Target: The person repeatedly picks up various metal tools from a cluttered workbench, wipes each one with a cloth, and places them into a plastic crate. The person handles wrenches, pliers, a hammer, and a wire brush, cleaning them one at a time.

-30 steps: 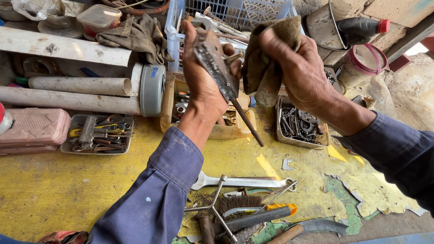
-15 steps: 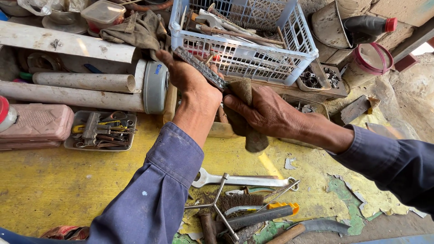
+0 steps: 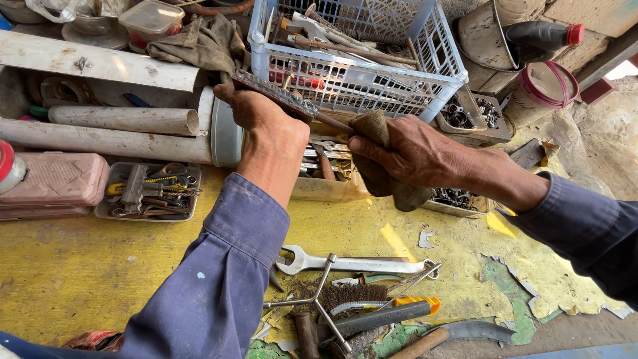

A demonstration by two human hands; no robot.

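The left hand [image 3: 262,123] is clamped around a flat, rusty metal tool [image 3: 274,95]; its fingers hide the tool's middle, so what kind it is stays hard to make out. The tool's long axis slants from upper left down to lower right, held above the yellow surface [image 3: 80,266] in front of the white basket [image 3: 359,83]. The right hand [image 3: 415,153] pinches a brown rag [image 3: 382,176] over the tool's lower end, covering its tip
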